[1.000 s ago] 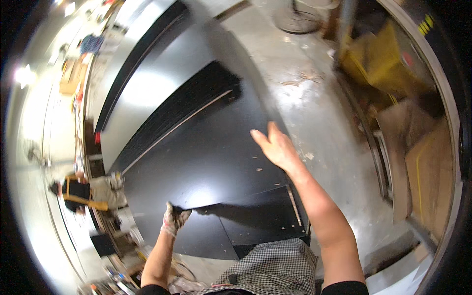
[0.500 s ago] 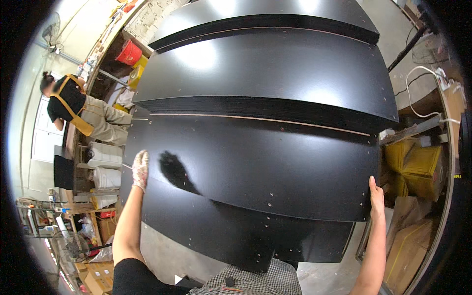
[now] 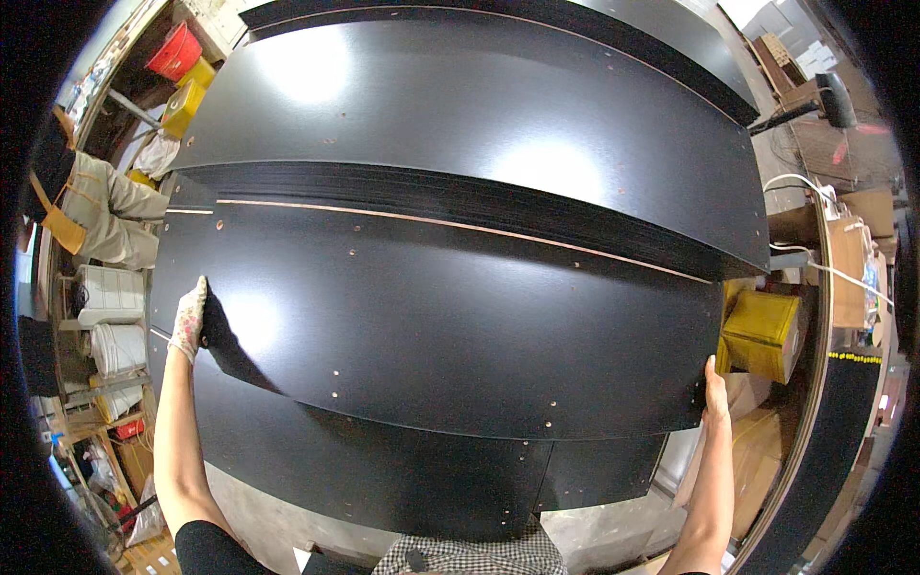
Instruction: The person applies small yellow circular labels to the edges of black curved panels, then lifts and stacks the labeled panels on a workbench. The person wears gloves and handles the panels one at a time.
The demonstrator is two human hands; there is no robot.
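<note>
"What step is this?"

"Steadying the big black board (image 3: 450,326), I think. It lies on other boards (image 3: 364,455)."

"The left hand (image 3: 190,321)?"

"Gloved and flat, not closed, near its left end. The right hand (image 3: 715,391) is at its right edge. I can't tell if it grips."

"To shift it?"

"That calls for two firm hands."

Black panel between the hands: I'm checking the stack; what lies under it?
Beneath the near edge of the black panel, a left lower panel and a right lower panel show side by side. Anything under the top one's middle is covered.
</note>
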